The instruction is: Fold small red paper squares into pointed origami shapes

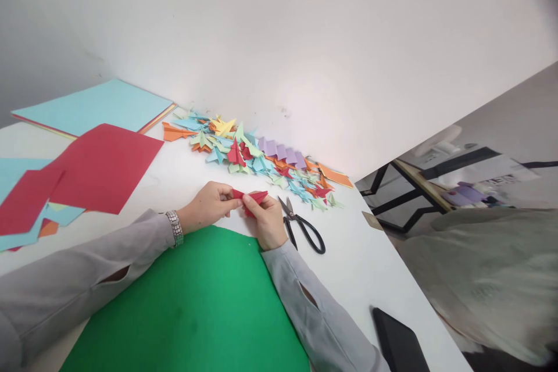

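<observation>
Between both hands is a small piece of folded red paper (pixel 258 196), held above the white table at the far edge of a green sheet (pixel 192 296). My left hand (pixel 209 204) pinches its left end between thumb and fingers. My right hand (pixel 269 221) grips the other part, thumb on top, and the pointed tip shows past the thumb. The fingers cover much of the folds. Just right of my right hand lies a pair of black-handled scissors (pixel 305 226), blades pointing away. Behind the hands is a heap of small folded paper planes (pixel 235 154) in several colours.
Large red sheets (pixel 107 168) and a stack of light blue sheets (pixel 96 107) lie at the left. Lilac folded pieces (pixel 282 153) line the wall side. A black flat device (pixel 399 340) rests near the table's right edge. Beyond it are a blurred pale cloth and a shelf.
</observation>
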The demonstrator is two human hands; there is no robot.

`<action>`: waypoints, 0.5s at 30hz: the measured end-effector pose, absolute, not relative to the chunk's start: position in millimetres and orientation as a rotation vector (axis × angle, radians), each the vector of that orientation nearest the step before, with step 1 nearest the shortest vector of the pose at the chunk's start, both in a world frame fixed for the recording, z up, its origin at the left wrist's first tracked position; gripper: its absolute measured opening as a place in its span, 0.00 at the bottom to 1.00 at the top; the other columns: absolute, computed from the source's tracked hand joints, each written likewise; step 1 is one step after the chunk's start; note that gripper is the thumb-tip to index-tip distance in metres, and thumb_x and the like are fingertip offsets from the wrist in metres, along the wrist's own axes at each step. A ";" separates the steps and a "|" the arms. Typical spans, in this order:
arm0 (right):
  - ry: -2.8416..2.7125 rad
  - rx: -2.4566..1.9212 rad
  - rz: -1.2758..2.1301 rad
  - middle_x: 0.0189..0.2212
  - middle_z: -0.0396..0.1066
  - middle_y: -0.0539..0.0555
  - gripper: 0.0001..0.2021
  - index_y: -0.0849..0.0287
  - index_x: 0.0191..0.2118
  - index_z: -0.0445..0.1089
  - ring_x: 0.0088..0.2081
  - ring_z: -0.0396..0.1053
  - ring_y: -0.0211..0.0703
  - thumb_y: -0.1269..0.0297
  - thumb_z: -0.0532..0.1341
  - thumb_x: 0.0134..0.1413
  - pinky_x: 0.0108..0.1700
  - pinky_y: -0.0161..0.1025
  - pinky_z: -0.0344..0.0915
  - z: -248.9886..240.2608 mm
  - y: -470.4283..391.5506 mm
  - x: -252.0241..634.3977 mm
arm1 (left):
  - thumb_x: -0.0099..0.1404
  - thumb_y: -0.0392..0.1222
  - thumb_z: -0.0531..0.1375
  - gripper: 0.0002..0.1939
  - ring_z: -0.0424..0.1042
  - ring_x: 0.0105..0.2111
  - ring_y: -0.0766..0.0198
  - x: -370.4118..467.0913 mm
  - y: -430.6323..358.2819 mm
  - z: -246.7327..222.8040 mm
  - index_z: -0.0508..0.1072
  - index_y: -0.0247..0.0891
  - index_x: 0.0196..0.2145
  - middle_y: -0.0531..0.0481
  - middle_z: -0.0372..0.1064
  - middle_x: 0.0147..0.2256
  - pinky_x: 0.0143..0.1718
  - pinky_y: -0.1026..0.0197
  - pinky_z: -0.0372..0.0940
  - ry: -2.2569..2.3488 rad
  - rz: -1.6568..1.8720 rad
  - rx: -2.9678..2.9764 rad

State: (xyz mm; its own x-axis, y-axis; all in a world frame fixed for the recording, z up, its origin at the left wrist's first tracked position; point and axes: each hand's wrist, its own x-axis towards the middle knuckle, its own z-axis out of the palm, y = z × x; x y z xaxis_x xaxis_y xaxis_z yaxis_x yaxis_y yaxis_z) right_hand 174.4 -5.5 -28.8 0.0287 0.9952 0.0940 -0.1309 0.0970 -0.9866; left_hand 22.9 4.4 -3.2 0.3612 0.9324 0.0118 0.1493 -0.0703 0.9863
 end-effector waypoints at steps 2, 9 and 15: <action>-1.181 -1.069 1.164 0.15 0.65 0.46 0.14 0.61 0.21 0.69 0.20 0.58 0.34 0.56 0.70 0.38 0.26 0.35 0.53 -28.0 -6.0 174.6 | 0.54 0.41 0.60 0.08 0.62 0.18 0.70 23.5 3.9 -2.0 0.70 0.34 0.22 0.55 0.63 0.15 0.20 0.67 0.56 1.026 0.885 1.514; -1.140 -1.038 1.228 0.15 0.61 0.44 0.15 0.60 0.18 0.66 0.20 0.54 0.32 0.58 0.70 0.37 0.25 0.34 0.49 -20.9 -8.1 173.8 | 0.54 0.43 0.60 0.09 0.61 0.17 0.70 23.6 4.5 -4.5 0.70 0.34 0.24 0.56 0.64 0.15 0.20 0.67 0.55 0.994 0.847 1.548; -1.053 -1.062 1.251 0.13 0.62 0.45 0.17 0.60 0.17 0.66 0.18 0.54 0.31 0.54 0.70 0.36 0.24 0.34 0.49 -21.6 -7.9 172.0 | 0.54 0.43 0.60 0.10 0.62 0.17 0.70 23.5 6.1 -5.7 0.69 0.34 0.22 0.55 0.64 0.15 0.21 0.66 0.56 0.939 0.829 1.501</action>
State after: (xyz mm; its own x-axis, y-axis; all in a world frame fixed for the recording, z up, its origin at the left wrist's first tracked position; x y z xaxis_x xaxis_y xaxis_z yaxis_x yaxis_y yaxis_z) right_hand 172.0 -7.9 -21.6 0.0364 0.9991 0.0226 -0.1935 0.0293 -0.9807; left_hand 23.5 6.1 -5.7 0.4359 0.9000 0.0022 0.1140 -0.0576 0.9918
